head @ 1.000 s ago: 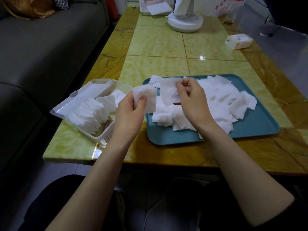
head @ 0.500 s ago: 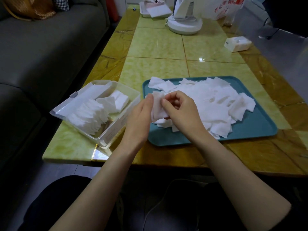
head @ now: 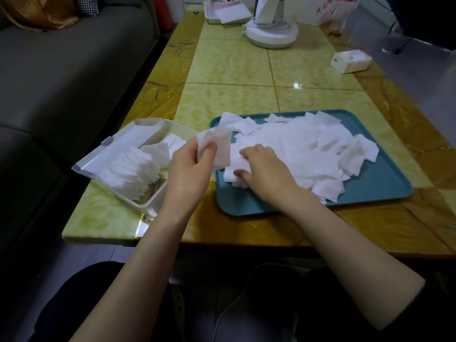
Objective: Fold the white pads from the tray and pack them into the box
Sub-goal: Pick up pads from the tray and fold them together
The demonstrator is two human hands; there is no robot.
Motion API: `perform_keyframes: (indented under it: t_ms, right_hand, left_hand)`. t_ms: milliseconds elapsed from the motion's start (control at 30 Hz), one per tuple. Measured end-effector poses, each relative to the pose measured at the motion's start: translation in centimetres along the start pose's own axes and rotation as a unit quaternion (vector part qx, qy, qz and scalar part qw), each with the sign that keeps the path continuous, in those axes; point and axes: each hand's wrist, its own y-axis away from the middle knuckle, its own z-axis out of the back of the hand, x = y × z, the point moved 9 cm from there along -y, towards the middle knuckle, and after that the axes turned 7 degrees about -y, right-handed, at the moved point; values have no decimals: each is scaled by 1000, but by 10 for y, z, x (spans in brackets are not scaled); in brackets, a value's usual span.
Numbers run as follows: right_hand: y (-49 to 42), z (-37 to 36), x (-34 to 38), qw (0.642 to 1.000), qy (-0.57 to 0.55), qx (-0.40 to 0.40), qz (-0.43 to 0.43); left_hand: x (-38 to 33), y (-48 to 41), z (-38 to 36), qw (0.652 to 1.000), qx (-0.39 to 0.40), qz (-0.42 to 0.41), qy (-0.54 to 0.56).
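Note:
A teal tray point(head: 380, 183) lies on the table with a loose heap of white pads point(head: 301, 146) on it. To its left stands a clear plastic box point(head: 158, 197) with its lid open and a row of folded pads point(head: 128, 172) inside. My left hand point(head: 190, 166) grips folded white pads point(head: 219, 146) between thumb and fingers, over the gap between box and tray. My right hand point(head: 261, 169) lies on the heap's left end, fingers curled onto a pad there.
The yellow-green tiled table point(head: 237, 99) has a grey sofa point(head: 61, 70) along its left side. At the far end stand a white round appliance base point(head: 271, 33), a small white box point(head: 350, 60), a plastic bag point(head: 330, 8) and a tray with papers point(head: 227, 13).
The two hands met over the tray's left edge, then parted. My left hand now holds the folded pads alone, and my right hand has dropped onto the heap.

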Motion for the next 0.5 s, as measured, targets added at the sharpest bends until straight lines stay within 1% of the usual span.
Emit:
perform_keyframes:
  t_ms: [67, 233, 267, 333, 367, 433, 467, 500]
  right_hand:
    - [1, -5, -2, 999, 31, 18, -3]
    - [0, 4, -5, 1000, -4, -5, -5]
    - [0, 7, -6, 999, -24, -20, -7]
    - [1, 22, -13, 991, -105, -80, -18]
    - [3, 32, -16, 980, -160, -120, -23]
    - [10, 53, -22, 941, -276, -193, -28]
    - [14, 59, -23, 917, -339, -206, -32]
    - [16, 59, -22, 892, -407, -194, -38]
  left_hand:
    - [2, -2, 3, 1000, -7, 2, 3]
    - [7, -6, 3, 1000, -10, -8, -7]
    - [8, -7, 3, 1000, -10, -9, -13]
    - [10, -8, 3, 1000, -12, -7, -11]
    - [11, -8, 4, 1000, -14, -6, -10]
    - [13, -8, 2, 1000, -21, -1, -19]
    - [13, -8, 1, 999, -24, -1, -26]
    - [14, -8, -2, 999, -26, -1, -31]
